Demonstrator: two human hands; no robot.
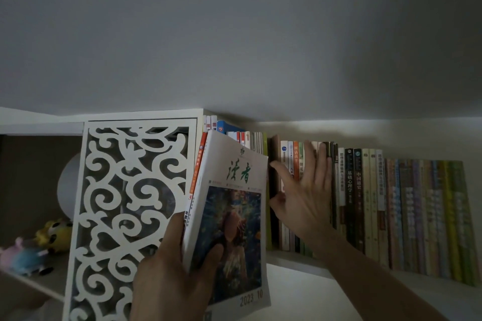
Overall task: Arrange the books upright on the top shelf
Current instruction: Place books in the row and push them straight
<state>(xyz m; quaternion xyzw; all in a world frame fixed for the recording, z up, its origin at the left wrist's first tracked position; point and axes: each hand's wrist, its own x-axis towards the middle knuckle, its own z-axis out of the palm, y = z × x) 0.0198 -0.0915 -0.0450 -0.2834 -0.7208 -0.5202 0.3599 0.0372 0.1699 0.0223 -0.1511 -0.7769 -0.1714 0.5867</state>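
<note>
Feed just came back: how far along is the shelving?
Done: a long row of upright books fills the white top shelf. In hand: left hand grips a white-covered magazine stack; right hand presses the spines beside a gap. Left: slotting the stack in.

Left grip (182,263) curled (thumb forward), right grip (305,190) spread flat.

Dim room; plain grey wall (234,34); white fretwork panel (125,206) beside shelving.
</note>
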